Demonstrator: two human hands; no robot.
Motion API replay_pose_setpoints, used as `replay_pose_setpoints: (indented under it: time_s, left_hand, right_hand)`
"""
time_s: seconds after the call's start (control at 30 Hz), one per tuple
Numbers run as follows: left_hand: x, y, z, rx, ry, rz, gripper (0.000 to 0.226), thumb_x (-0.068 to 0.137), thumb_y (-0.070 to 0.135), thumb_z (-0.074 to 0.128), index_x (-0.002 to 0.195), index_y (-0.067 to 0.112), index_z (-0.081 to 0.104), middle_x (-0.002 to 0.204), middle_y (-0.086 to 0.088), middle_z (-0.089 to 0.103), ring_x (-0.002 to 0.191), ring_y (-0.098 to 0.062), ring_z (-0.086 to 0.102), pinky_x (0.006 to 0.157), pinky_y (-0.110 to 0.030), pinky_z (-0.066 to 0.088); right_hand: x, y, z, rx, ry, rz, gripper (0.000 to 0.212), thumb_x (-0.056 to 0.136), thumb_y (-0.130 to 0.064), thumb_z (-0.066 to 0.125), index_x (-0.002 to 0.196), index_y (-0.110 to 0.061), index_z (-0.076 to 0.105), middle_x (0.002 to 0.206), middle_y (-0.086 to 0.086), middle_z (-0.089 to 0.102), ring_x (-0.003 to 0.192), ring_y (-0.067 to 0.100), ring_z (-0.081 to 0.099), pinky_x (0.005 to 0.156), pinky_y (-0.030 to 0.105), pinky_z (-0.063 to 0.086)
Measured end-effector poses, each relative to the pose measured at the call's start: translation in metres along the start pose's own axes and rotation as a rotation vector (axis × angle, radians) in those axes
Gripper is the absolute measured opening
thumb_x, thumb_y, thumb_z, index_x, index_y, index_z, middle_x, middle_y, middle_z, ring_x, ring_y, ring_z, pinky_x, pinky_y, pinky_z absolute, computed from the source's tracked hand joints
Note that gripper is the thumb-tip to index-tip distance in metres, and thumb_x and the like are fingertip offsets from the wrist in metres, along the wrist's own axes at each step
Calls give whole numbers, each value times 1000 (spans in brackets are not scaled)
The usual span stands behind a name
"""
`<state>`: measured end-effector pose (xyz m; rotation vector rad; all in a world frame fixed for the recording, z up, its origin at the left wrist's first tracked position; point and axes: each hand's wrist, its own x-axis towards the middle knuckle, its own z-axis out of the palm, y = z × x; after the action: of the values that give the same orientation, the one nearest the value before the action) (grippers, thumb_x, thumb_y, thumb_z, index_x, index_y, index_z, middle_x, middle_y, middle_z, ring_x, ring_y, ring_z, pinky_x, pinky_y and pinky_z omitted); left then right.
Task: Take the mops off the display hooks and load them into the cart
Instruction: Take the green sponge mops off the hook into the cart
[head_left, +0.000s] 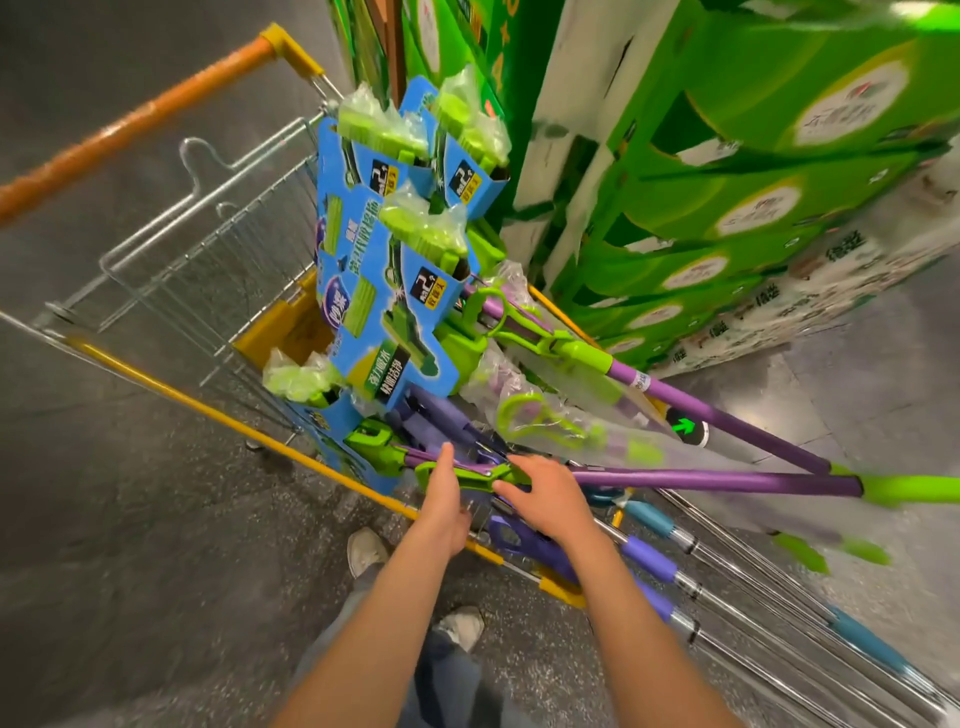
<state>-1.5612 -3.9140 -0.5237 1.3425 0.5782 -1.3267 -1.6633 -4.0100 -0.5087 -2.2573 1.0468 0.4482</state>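
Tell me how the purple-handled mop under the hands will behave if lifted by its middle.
The purple-handled mop will probably stay stiff, since its pole looks straight and rigid. It may tip, because it juts far past the cart rim. The clear plastic wrap nearby looks slippery, so the right hand might slide.

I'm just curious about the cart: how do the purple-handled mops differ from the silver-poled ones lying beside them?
The purple-handled mops have coloured poles ending in bright green tips; the silver-poled mops have bare metal poles with blue and violet grips. The purple ones lie on top, near both hands; the silver ones lie lower, towards the cart's right side. Both kinds stick out beyond the cart.
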Motion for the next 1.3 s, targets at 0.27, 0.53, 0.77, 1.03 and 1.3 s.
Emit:
replay_pose_setpoints:
  time_s: [0.27,0.53,0.77,1.03,1.3]
  left_hand:
    - [31,-13,13,-199,38,-27,51,104,49,44,130,8,58,112,-13,69,92,-24,66,87,-37,51]
    - [41,-18,9,-355,77,-109,40,107,25,45,139,0,48,99,-18,60,91,-27,60,107,-44,46]
    - [36,-11,1,-449,59,-95,38,107,21,47,138,-1,48,100,-19,60,85,-28,61,88,-40,55]
    - [27,-10,-9,-482,5,-51,26,106,17,48,126,1,54,98,-18,63,84,-28,63,98,-50,49]
    - [15,-2,-17,-520,-44,2,20,103,17,55,104,-2,62,106,-21,67,92,-27,66,99,-48,52]
  right_hand:
    - [22,4,22,-274,-9,28,60,95,-71,35,144,-38,48,140,3,57,131,28,48,114,45,24]
    - [18,6,24,-276,45,-3,46,98,-64,39,128,-38,61,118,4,66,113,25,57,94,38,39]
    - [6,-12,9,-334,105,-108,46,91,-66,52,128,-40,61,113,-4,63,112,18,57,89,35,42]
    - [-5,-41,-11,-365,176,-143,35,97,-56,51,126,-40,64,107,-7,63,107,17,56,74,31,42]
    - [-12,-67,-38,-467,233,-228,36,99,-56,47,123,-37,66,101,-6,64,101,15,60,70,30,42]
